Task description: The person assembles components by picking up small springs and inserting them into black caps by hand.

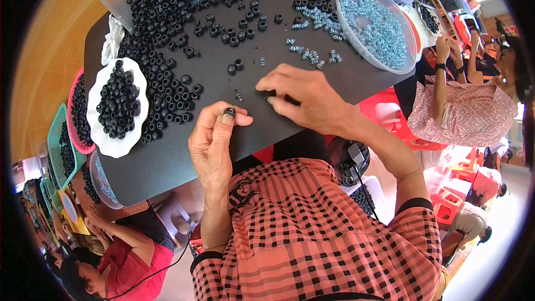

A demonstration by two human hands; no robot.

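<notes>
My left hand [209, 147] pinches a small black plastic cap [229, 112] between thumb and fingers, its round hollow end facing up. To its right my right hand [306, 100] hovers low over the dark table [161, 167], fingers curled toward the thumb; something dark shows between them, too unclear to name. Just beyond the hands lie a few tiny dark bits [238, 97], a single small coil spring [262, 62] and two loose black caps [235, 67]. A large heap of similar black caps [161, 28] covers the far left of the table.
A white scalloped plate [136, 128] of caps stands at left. At far right is a clear round tub [409, 61] of bluish springs, with loose springs [320, 19] beside it. People work on both sides; red stools [446, 203] stand at right.
</notes>
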